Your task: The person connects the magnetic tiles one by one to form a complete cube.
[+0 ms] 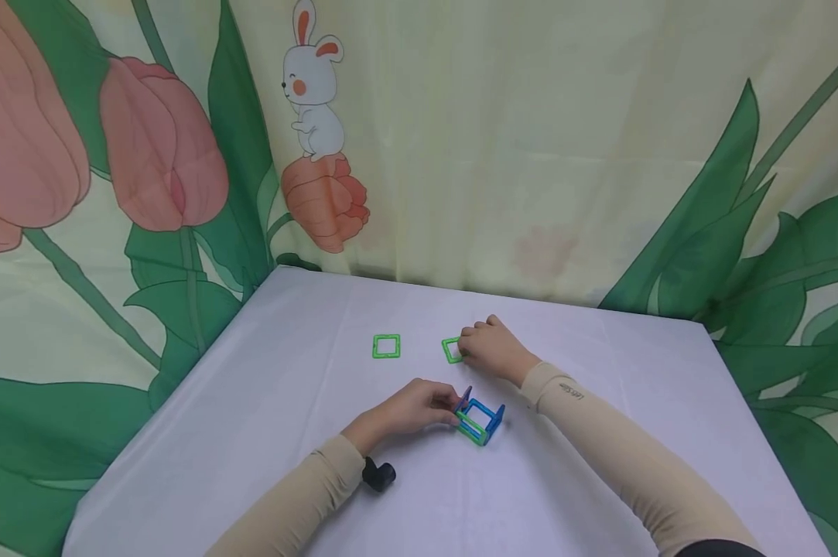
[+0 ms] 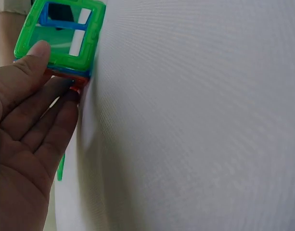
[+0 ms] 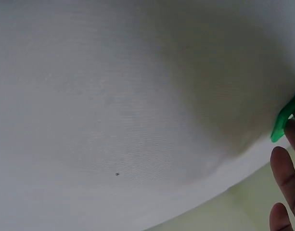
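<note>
A small box of square magnetic tiles, with green, blue and purple-looking sides (image 1: 494,425), stands on the white table at the middle. My left hand (image 1: 408,410) pinches its left corner. In the left wrist view, the thumb lies on the green front tile (image 2: 65,60), while the fingers reach behind to a reddish side. Farther back, my right hand (image 1: 491,352) pinches the right side of a flat green square tile (image 1: 447,353). Only an edge of that green tile (image 3: 281,124) shows in the right wrist view, where the thumb is out of sight.
Another green square tile (image 1: 374,346) lies flat at the back left of the table. A black device (image 1: 379,475) sits at the left wrist. Behind the white table (image 1: 307,325) hangs a curtain (image 1: 502,170) printed with tulips and a rabbit.
</note>
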Demonstrator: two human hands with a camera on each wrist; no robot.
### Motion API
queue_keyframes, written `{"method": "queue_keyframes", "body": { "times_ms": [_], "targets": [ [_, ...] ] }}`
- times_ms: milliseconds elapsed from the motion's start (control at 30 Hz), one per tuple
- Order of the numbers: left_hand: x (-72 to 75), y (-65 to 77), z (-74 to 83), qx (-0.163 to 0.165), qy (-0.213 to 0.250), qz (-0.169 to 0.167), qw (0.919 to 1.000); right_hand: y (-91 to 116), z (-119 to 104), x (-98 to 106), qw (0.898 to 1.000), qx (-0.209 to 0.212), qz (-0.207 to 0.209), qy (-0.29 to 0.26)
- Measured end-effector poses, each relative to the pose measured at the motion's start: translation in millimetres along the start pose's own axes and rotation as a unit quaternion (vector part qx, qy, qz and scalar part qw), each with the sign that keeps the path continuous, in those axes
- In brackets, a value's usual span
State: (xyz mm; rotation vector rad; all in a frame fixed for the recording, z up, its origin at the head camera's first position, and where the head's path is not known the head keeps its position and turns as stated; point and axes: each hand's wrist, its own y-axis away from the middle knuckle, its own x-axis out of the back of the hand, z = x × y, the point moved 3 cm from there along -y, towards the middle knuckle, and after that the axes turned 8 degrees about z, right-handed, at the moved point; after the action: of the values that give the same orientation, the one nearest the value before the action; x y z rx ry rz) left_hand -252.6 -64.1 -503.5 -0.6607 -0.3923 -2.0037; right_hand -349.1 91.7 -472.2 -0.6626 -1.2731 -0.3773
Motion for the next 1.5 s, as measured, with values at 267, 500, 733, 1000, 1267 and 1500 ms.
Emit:
{"method": "queue_keyframes", "body": {
  "times_ms": [267, 500, 733, 1000, 1267, 1500],
  "targets": [
    [-0.6, -1.0, -0.9, 0.003, 0.012, -0.01, 0.9999, 8.2, 8.0, -0.2, 0.999, -0.032, -0.005, -0.002],
    [-1.0, -2.0, -0.5, 0.008, 0.016, -0.008, 0.9998, 13.7, 12.1, 3.9, 0.998, -0.05, -0.002, -0.027],
    [0.4, -2.2, -0.7, 0.014, 0.013, -0.006, 0.9998, 22.2, 18.3, 8.1, 0.993, -0.083, -0.009, -0.079],
    [-0.6, -2.8, -2.8, 0.022, 0.025, -0.007, 0.9994, 32.9, 17.7, 22.0, 0.988, -0.103, 0.002, -0.113],
    [-1.5, -3.5, -1.9, 0.03, 0.026, -0.009, 0.9992, 46.1, 15.2, 28.8, 0.978, -0.146, -0.023, -0.15],
    [-2.1, -3.7, -0.6, 0.032, 0.026, -0.007, 0.9991, 58.7, 14.7, 30.1, 0.967, -0.177, -0.047, -0.179]
  ]
}}
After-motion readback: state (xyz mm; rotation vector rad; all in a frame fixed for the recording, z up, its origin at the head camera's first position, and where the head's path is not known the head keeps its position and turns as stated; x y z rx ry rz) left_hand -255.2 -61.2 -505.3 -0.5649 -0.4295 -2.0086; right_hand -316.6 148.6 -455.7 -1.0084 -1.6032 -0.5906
